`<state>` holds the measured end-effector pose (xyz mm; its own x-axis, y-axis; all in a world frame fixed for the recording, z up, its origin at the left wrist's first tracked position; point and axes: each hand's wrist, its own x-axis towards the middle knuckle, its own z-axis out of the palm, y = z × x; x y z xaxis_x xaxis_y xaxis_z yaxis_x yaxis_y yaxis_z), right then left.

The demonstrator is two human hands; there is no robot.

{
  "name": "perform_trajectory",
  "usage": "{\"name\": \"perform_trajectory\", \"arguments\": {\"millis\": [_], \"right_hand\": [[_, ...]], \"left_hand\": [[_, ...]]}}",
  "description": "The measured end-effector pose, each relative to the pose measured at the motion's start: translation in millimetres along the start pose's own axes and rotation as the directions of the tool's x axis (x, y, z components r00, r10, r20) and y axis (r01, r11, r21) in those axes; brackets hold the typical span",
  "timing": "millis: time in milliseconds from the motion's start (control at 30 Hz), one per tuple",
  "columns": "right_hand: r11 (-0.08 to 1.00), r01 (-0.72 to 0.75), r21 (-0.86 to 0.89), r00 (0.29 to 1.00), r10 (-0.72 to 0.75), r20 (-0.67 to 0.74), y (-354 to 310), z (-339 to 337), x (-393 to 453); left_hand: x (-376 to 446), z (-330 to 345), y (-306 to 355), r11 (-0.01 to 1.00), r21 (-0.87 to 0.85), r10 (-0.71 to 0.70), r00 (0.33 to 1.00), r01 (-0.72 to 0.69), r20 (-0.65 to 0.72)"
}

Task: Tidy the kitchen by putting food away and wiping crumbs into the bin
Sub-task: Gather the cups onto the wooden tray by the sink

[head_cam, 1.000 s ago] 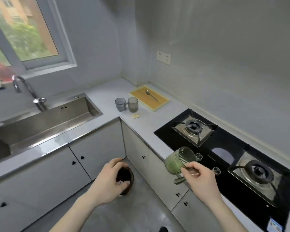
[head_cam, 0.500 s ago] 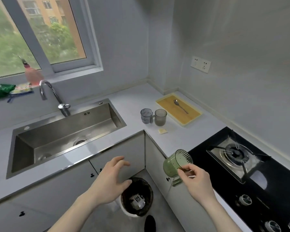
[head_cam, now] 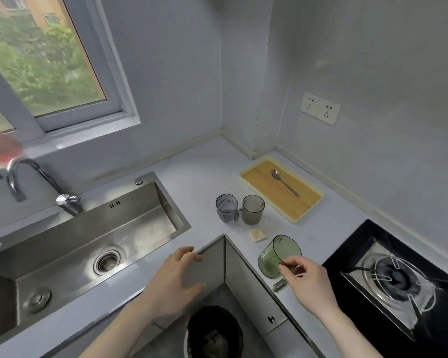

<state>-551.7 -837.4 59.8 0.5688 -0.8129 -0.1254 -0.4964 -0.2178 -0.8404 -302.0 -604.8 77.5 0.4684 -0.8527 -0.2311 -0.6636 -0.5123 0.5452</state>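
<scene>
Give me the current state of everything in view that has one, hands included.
Green cup: tilted, held above the counter edge by the right hand.
Right hand: pinching the green cup's handle.
Left hand: open, holding nothing.
Blue-grey cup: upright on the counter.
Grey cup: upright beside it.
Spoon: lying on the tray.
Faucet: no water visible.
Bin: open, dark liner.
Food scrap: on the counter.

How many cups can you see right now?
3. A blue-grey cup and a grey cup stand side by side on the counter beside the tray; the right hand holds a tilted green cup above the counter's edge.
</scene>
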Motion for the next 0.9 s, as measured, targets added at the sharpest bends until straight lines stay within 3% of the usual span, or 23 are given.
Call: {"name": "perform_trajectory", "arguments": {"millis": [467, 733, 900], "right_hand": [[0.991, -0.126, -0.043, 0.971, 0.115, -0.212, -31.9, 63.3, 75.8], [0.983, -0.181, -0.036, 0.954, 0.166, -0.25, -15.7, 40.3, 101.5], [0.983, -0.178, -0.048, 0.968, 0.166, -0.189, 12.6, 20.4, 131.2]], "left_hand": [[141.8, -71.0, -52.2, 0.978, 0.094, 0.164, 0.964, -0.187, 0.209], [183.4, -69.0, -20.8, 0.968, 0.056, 0.232, 0.957, -0.245, 0.176], [194.0, -56.0, 0.4, 0.981, 0.051, 0.179, 0.976, -0.186, 0.125]]}}
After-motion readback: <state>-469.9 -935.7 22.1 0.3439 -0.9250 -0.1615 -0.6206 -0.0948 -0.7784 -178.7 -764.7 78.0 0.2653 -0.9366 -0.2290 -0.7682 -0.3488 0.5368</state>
